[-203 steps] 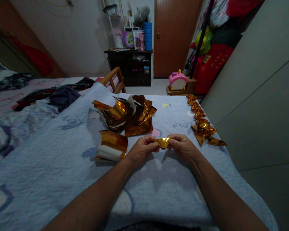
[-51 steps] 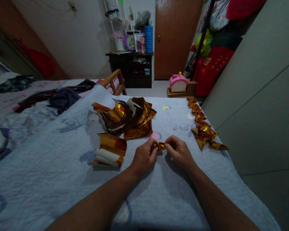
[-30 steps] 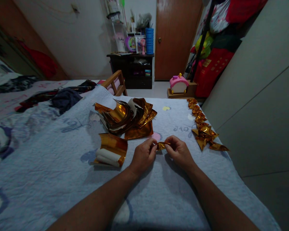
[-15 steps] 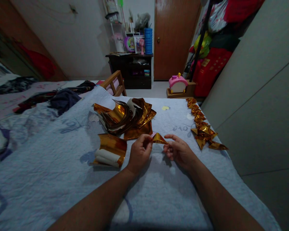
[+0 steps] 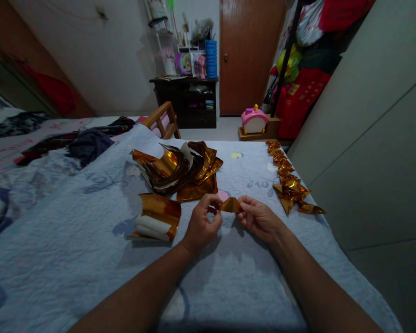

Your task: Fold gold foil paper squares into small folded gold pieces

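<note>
A small folded piece of gold foil paper (image 5: 230, 205) is held just above the bed cover between my two hands. My right hand (image 5: 258, 216) pinches its right end between thumb and fingers. At the left end, my left hand (image 5: 203, 224) has its curled fingertips on the paper, with a gap showing between the thumb and index finger. Left of that hand lies a curved gold sheet (image 5: 161, 208) with a pale rolled part. Behind it sits a loose stack of gold foil sheets (image 5: 171, 164). Folded gold pieces (image 5: 293, 187) lie in a row at the right.
A pale blue patterned cover (image 5: 229, 286) lies under everything. Dark clothes (image 5: 90, 145) are heaped at the left. Beyond the far edge stand a wooden chair (image 5: 166, 120), a dark cabinet (image 5: 185, 104) and a pink toy (image 5: 254, 121). A pale cabinet panel (image 5: 367, 152) borders the right side.
My right hand has closed its fingers on the right end of the folded gold paper. The left thumb has moved away from the index finger. The view has shifted slightly.
</note>
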### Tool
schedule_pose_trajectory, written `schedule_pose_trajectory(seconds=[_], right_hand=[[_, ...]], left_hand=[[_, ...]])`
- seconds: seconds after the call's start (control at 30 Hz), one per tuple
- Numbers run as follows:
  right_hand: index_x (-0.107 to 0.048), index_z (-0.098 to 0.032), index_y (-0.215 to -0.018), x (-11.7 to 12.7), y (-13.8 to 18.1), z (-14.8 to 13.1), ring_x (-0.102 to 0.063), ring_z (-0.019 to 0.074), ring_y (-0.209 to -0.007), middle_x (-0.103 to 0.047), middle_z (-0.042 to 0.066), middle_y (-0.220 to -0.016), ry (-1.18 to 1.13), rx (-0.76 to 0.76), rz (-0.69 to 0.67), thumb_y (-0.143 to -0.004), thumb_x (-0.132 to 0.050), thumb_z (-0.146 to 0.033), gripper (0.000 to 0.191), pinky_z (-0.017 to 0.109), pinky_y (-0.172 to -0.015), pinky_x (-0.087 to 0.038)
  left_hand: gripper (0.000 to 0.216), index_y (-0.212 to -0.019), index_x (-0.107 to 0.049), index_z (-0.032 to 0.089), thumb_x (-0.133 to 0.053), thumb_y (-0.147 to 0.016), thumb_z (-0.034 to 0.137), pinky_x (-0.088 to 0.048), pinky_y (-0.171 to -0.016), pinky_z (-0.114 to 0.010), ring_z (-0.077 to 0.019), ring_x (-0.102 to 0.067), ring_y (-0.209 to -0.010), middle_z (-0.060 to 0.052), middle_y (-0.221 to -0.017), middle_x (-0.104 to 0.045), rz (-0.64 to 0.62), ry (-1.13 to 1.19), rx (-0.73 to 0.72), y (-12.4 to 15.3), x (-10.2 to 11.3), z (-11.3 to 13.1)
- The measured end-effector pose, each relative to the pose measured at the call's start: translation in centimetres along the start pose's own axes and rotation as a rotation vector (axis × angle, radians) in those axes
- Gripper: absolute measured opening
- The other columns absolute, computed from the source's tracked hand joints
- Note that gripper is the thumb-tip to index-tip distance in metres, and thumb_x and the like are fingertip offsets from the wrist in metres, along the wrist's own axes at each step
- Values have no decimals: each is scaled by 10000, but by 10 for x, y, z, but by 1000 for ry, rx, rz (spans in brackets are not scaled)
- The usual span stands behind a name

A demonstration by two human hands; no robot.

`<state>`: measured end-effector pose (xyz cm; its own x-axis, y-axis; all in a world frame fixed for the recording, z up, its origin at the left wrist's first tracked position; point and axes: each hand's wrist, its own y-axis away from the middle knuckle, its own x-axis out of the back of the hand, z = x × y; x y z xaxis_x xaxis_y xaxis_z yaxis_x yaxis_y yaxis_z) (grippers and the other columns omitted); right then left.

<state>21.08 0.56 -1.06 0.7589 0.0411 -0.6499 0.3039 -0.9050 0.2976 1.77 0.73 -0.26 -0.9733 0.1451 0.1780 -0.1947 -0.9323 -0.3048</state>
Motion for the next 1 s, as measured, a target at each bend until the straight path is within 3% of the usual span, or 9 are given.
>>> schedule_pose_trajectory(seconds=[0.13, 0.27, 0.47, 0.67, 1.0], right_hand=[[-617, -188, -838, -1, 1, -1, -581, 87, -542, -642, -31, -695, 90, 41, -2, -697, -886, -278, 317, 189, -487, -496], [-639, -183, -822, -4, 3, -3, -565, 73, -530, -628, -50, -661, 132, 47, -4, -664, -907, -276, 325, 185, -512, -484], [-720, -164, -940, -6, 3, -3, -588, 65, -574, -725, 17, -871, 139, 14, -2, -645, -910, -244, 360, 187, -538, -483], [-678, -149, -752, -6, 5, -1, -587, 80, -570, -666, -11, -683, 157, -35, -23, -621, -927, -268, 305, 184, -537, -470], [-626, -156, -682, -12, 6, -1, -530, 74, -516, -642, -10, -623, 230, -7, -5, -633, -916, -361, 358, 183, -492, -417]], left_hand=[[332, -1116, -562, 212, -651, -816, 323, -541, -712, -281, -167, -638, -854, -35, -1024, -624, -80, 460, 341, -3, -2, -2], [417, -943, -606, 161, -664, -836, 560, -497, -581, -244, -124, -591, -654, -15, -829, -610, -93, 547, 513, -7, -2, -8], [389, -733, -562, 163, -793, -749, 475, -409, -531, -200, -80, -483, -561, 30, -668, -539, -143, 610, 533, -9, 2, -12], [411, -732, -564, 163, -806, -738, 496, -408, -567, -209, -84, -471, -581, 27, -673, -542, -155, 647, 548, -10, 4, -8], [430, -728, -570, 157, -831, -722, 498, -379, -586, -207, -74, -449, -585, 31, -695, -543, -130, 664, 518, -10, 2, -6]])
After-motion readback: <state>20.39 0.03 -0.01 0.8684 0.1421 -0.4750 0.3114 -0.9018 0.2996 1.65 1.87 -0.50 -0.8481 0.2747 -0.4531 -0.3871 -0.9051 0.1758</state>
